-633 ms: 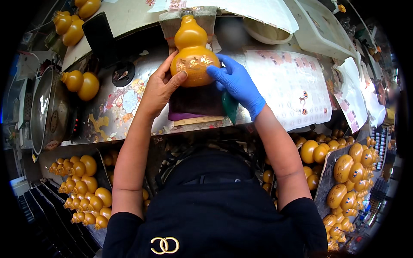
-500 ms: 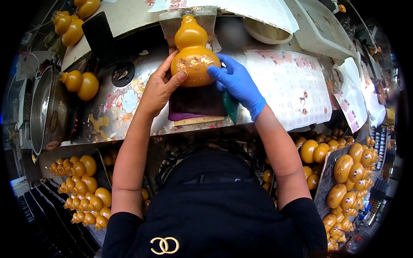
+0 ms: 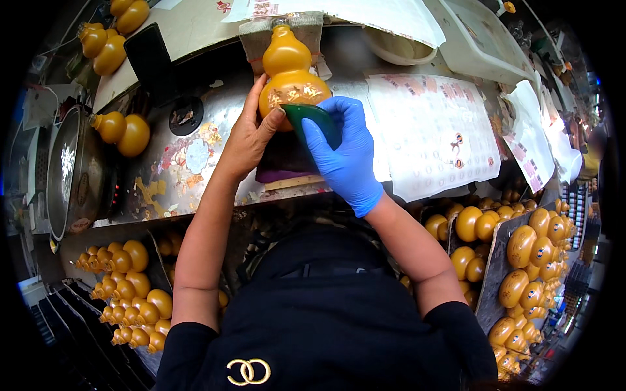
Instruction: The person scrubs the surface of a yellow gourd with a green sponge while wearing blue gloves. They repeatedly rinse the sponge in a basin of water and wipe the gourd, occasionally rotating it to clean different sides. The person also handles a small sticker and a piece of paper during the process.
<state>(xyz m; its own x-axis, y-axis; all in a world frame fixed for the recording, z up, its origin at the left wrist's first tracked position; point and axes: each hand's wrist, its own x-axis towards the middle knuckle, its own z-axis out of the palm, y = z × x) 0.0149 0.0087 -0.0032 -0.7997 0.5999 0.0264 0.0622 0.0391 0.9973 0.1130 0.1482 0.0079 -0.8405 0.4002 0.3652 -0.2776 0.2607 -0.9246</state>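
A glossy amber gourd-shaped bottle [image 3: 287,57] lies with its neck pointing away, propped on a cloth-covered rest [image 3: 251,40]. Gold characters run across its wide lower bulb. Bare, my left hand [image 3: 251,133] steadies the left side of that bulb, thumb toward its base. My right hand [image 3: 347,148], in a blue glove, grips a green flat scraper [image 3: 319,121] between thumb and fingers. The scraper's pointed edge overlaps the lower part of the bulb, just beneath the lettering; whether it presses on the surface I cannot tell. Beneath them is a dark pad, partly hidden.
A printed transfer sheet [image 3: 437,140] covers the bench to the right. Beyond it are a pale bowl [image 3: 399,49] and a white tray [image 3: 489,39]. Leftward stand a black phone [image 3: 149,55], another gourd bottle [image 3: 134,133] and a metal pan [image 3: 68,169]. Racks of gourd bottles flank me.
My right hand has left the bulb's side and picked up the green scraper from beside the pad, bringing it to the bulb's lower part. My left hand stays on the bottle.
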